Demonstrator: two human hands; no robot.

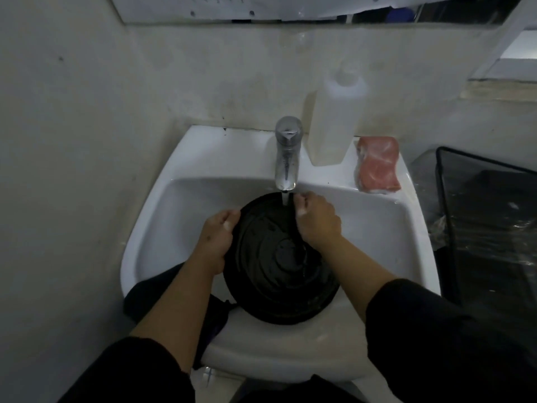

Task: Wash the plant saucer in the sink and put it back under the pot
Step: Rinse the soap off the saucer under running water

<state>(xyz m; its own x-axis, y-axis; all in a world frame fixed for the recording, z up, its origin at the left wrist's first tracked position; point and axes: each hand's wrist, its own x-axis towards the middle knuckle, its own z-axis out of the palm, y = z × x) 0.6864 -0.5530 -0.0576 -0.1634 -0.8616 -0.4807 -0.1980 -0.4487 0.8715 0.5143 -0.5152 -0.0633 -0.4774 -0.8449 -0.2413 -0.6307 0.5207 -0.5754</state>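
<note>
Left hand (216, 242) grips the black saucer's (279, 263) left rim, right hand (316, 219) curls on its far right edge under the tap's (286, 152) stream, saucer tilted in the white sink (162, 228); pink sponge (377, 165) far right.

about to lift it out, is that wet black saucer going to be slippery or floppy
Probably slippery: tap water runs onto the saucer. Likely stiff: it keeps its round shape, tilted, held by the left hand and right hand.

Black sleeves (436, 330), pushed up; bare forearms
</note>
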